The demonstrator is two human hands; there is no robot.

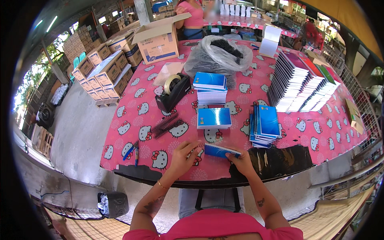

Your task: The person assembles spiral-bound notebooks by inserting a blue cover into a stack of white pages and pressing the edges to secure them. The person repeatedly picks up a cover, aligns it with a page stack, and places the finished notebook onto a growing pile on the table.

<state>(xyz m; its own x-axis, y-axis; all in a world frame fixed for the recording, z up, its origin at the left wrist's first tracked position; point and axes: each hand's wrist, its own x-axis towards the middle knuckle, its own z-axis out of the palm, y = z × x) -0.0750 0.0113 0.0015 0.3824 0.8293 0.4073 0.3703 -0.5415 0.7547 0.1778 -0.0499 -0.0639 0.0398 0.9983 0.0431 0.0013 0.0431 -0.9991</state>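
My right hand (pixel 241 162) grips a blue-covered notepad (pixel 218 150) by its right end, tilted above the table's near edge. Beside the pad's left end, my left hand (pixel 186 157) has its fingers curled together; a thin dark line shows at the fingertips, too fine to make out. Straight ahead lies a small stack of blue notepads (pixel 214 117), with a taller stack (pixel 209 86) behind it. To the right is a pile of blue spiral notebooks (pixel 265 123). Loose black binding coils (pixel 166 125) lie to the left.
A black tape dispenser (pixel 173 94) stands left of the stacks. Behind are a plastic bag of black coils (pixel 218 56) and an open carton (pixel 158 42). Tall notebook stacks (pixel 294 82) rise at right. Pens (pixel 132 152) lie near left. A person (pixel 192 18) stands across the table.
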